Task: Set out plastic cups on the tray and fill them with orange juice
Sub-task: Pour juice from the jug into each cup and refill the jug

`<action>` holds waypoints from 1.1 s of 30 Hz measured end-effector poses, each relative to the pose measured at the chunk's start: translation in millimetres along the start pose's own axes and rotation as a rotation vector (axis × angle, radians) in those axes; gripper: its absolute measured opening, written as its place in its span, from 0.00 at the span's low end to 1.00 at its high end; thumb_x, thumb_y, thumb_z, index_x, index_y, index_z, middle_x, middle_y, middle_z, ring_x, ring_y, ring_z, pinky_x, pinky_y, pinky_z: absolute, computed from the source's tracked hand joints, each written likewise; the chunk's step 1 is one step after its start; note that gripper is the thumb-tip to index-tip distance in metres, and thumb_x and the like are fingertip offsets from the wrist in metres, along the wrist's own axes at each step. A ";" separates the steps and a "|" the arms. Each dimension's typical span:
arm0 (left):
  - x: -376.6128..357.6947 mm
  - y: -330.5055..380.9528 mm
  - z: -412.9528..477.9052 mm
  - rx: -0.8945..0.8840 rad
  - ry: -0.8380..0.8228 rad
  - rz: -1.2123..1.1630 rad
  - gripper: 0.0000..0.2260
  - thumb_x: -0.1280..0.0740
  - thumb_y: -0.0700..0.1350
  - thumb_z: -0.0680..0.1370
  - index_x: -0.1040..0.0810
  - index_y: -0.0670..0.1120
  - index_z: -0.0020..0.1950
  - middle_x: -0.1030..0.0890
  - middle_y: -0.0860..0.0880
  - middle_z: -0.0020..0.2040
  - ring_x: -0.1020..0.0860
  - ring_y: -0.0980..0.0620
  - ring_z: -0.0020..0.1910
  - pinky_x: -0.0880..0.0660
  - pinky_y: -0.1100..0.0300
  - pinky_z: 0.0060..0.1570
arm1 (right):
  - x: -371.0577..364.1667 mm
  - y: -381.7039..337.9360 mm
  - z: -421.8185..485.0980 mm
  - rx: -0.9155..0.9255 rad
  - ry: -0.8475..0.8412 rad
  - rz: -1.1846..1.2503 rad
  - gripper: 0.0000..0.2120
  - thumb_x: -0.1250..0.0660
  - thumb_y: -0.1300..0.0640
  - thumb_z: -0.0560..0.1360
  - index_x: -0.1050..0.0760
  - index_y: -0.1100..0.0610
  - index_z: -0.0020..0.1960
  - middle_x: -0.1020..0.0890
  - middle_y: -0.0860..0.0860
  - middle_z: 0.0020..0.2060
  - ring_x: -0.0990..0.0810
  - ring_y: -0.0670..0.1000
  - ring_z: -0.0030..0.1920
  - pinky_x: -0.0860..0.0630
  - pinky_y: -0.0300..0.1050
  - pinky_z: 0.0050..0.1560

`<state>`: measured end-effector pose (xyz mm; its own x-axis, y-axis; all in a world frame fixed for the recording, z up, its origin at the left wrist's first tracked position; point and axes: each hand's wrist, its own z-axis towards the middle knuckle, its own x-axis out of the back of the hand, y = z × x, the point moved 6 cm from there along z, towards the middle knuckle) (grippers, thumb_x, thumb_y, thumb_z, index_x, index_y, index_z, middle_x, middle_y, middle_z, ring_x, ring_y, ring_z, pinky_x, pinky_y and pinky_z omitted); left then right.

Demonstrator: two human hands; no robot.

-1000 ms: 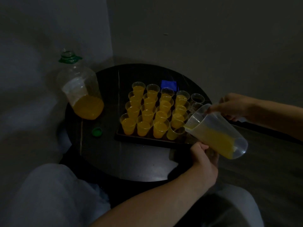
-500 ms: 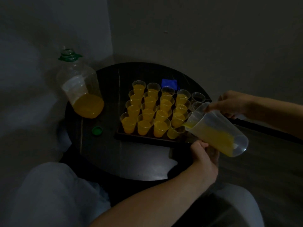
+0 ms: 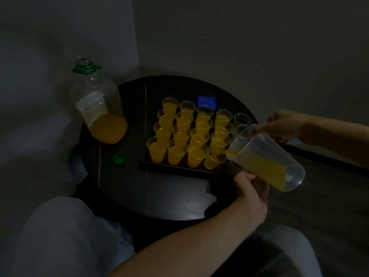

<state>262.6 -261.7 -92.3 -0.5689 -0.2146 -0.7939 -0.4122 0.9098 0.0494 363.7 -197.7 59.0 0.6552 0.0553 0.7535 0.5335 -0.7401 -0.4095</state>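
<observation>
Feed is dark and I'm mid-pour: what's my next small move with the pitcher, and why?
Probably level the pitcher slightly and shift its spout back to an empty cup. The front-right cup under the spout already holds juice, though less than its neighbours, while clear cups behind it on the tray look unfilled. Both hands, left hand and right hand, hold the pitcher.

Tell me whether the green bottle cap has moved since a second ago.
No. The green bottle cap lies at the same spot on the table, left of the tray.
</observation>
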 end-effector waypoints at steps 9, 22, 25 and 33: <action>0.2 -4.7 1.3 0.014 0.004 0.019 0.08 0.41 0.41 0.78 0.22 0.43 0.50 0.20 0.44 0.44 0.22 0.45 0.47 0.26 0.59 0.44 | -0.2 1.3 -1.6 -0.028 0.008 -0.003 0.16 0.27 0.45 0.73 0.26 0.55 0.39 0.28 0.52 0.33 0.32 0.51 0.33 0.36 0.43 0.32; -5.4 -4.6 1.0 -0.011 -0.039 0.045 0.08 0.44 0.42 0.78 0.26 0.44 0.45 0.23 0.46 0.38 0.25 0.48 0.40 0.30 0.60 0.37 | 1.6 -2.5 -0.1 -0.031 0.011 -0.012 0.16 0.26 0.44 0.72 0.23 0.57 0.40 0.27 0.54 0.33 0.31 0.51 0.33 0.37 0.42 0.32; -4.5 -5.3 0.4 -0.007 -0.014 0.054 0.09 0.44 0.42 0.78 0.26 0.45 0.44 0.23 0.47 0.37 0.25 0.49 0.40 0.30 0.60 0.38 | 1.7 -3.1 0.8 -0.029 0.013 -0.010 0.17 0.26 0.45 0.73 0.24 0.57 0.38 0.27 0.54 0.32 0.32 0.51 0.32 0.37 0.42 0.31; -0.7 -6.7 -5.0 0.042 0.004 0.085 0.10 0.41 0.45 0.80 0.22 0.44 0.43 0.19 0.46 0.39 0.22 0.48 0.46 0.29 0.60 0.49 | 1.6 -7.4 -0.9 -0.017 0.017 -0.019 0.17 0.25 0.44 0.71 0.24 0.57 0.39 0.28 0.54 0.32 0.33 0.51 0.31 0.38 0.41 0.31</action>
<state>262.2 -269.4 -89.1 -0.6034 -0.1375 -0.7855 -0.3325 0.9387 0.0911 360.3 -192.7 63.7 0.6354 0.0581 0.7700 0.5368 -0.7501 -0.3863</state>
